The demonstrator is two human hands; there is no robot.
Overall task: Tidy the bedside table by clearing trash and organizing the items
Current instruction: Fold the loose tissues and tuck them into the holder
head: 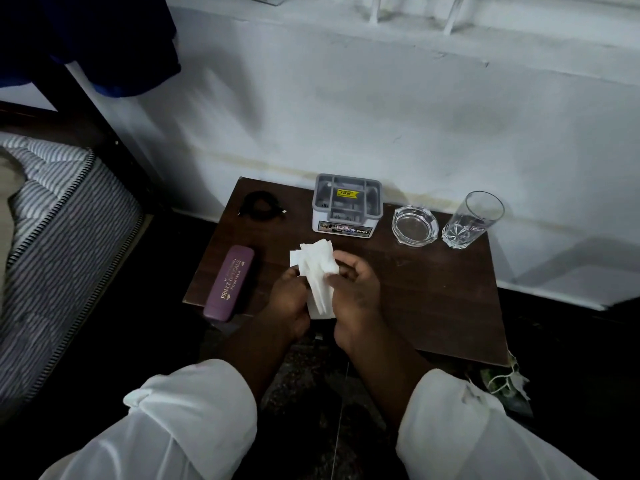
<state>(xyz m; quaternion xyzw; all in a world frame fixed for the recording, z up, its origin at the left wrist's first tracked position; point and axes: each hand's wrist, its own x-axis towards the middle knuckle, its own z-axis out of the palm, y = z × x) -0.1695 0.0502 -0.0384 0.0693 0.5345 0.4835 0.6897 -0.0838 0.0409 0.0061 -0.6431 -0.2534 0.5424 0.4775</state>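
A bunch of white tissue paper is held between both hands over the front middle of the dark wooden bedside table. My left hand grips its lower left side and my right hand pinches its right side. A purple spectacle case lies at the table's front left. A coiled black cable rests at the back left. At the back stand a grey organizer box, a glass ashtray and an empty drinking glass.
A striped mattress on a dark bed frame lies to the left. A white wall runs behind the table. Crumpled scraps lie on the dark floor by the table's front right corner.
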